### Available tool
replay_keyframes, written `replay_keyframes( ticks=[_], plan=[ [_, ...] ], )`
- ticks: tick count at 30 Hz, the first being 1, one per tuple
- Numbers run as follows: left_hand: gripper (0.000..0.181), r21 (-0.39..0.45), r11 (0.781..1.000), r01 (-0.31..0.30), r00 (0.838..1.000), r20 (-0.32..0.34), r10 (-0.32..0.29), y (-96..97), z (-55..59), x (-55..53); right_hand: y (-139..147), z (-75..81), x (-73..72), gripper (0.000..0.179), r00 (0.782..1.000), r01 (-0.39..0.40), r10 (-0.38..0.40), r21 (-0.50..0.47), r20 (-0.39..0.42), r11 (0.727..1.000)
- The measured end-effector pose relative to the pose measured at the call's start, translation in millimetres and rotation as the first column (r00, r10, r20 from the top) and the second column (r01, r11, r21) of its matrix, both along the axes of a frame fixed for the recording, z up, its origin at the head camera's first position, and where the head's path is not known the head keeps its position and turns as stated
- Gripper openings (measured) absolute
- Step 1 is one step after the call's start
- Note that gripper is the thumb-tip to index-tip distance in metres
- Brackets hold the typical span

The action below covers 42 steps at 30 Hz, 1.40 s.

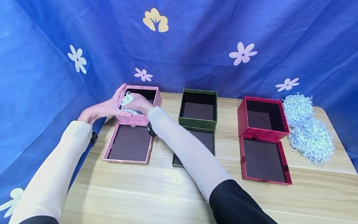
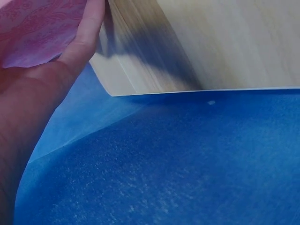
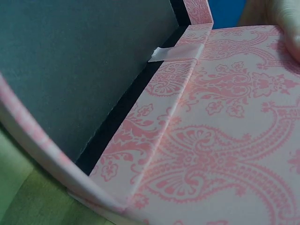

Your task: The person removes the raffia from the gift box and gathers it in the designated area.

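Observation:
At the left back of the table is a pink patterned gift box (image 1: 158,99) with a dark inside. My left hand (image 1: 106,108) grips its left side, thumb along the front rim and fingers at the back left corner. Inside the box's left part, my right hand (image 1: 139,102) holds pale shredded paper (image 1: 127,99), its fingertips hidden in the strands. The pink lid (image 1: 130,143) lies inside up in front of the box. In the right wrist view, a small ribbon tab (image 3: 178,53) shows at the lid's edge, beside the box's patterned wall (image 3: 234,131).
A green box (image 1: 198,123) stands mid-table, its lid (image 1: 204,139) partly under my right forearm. A red box (image 1: 242,119) and its lid (image 1: 264,160) are farther right. Two heaps of shredded paper (image 1: 311,140) lie beside them. Blue flowered cloth (image 1: 190,37) hangs behind.

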<state>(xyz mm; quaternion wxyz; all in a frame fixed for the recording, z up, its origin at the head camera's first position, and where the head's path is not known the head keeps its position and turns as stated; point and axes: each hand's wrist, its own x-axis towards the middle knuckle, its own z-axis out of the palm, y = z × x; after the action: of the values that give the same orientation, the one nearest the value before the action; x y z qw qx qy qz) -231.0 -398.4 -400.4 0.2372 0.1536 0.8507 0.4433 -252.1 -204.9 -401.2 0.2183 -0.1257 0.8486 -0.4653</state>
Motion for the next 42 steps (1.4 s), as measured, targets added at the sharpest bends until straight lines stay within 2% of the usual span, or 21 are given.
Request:
replay_keyframes(
  ticks=[7, 11, 15, 23, 26, 31, 36, 42],
  plan=[
    [0.131, -0.039, 0.999, -0.014, 0.999, -0.033, 0.012, 3.9, 1.8, -2.6, 2.3, 1.4, -4.2, 0.055, 0.996, 0.015, -0.01, 0.058, -0.087, 0.998],
    [0.132, -0.052, 0.998, -0.03, 1.0, -0.012, 0.029, 1.9, 1.0, -2.4, 2.6, 2.9, -2.5, 0.058, 0.992, 0.037, -0.028, 0.073, -0.12, 0.997],
    [0.134, -0.044, 0.998, -0.051, 0.998, 0.035, 0.052, -2.0, 1.6, 0.6, 6.0, 7.5, 0.6, 0.066, 0.991, 0.052, -0.05, 0.008, -0.128, 0.999],
    [0.135, -0.062, 0.997, -0.048, 0.998, 0.048, 0.051, 1.2, 4.9, -0.5, 22.4, 18.5, -0.1, 0.064, 0.984, 0.078, -0.1, -0.146, -0.15, 0.986],
    [0.135, -0.087, 0.994, -0.058, 0.996, 0.058, 0.063, 2.1, 6.0, -1.1, 28.3, 22.3, 0.0, 0.069, 0.982, 0.09, -0.115, -0.16, -0.152, 0.983],
    [0.137, -0.098, 0.993, -0.061, 0.996, 0.065, 0.068, 0.4, 5.7, -0.9, 38.1, 30.3, 0.3, 0.075, 0.977, 0.115, -0.134, -0.118, -0.168, 0.986],
    [0.137, -0.031, 0.998, -0.048, 0.997, 0.054, 0.05, 2.9, 5.0, -0.6, 56.7, 46.2, -0.3, 0.076, 0.97, 0.095, -0.121, -0.129, -0.21, 0.987],
    [0.135, 0.061, 0.998, -0.022, 0.998, 0.065, 0.018, 4.6, 3.1, -1.8, 85.9, 70.2, -0.1, 0.081, 0.975, 0.083, -0.114, -0.161, -0.19, 0.983]
  ],
)
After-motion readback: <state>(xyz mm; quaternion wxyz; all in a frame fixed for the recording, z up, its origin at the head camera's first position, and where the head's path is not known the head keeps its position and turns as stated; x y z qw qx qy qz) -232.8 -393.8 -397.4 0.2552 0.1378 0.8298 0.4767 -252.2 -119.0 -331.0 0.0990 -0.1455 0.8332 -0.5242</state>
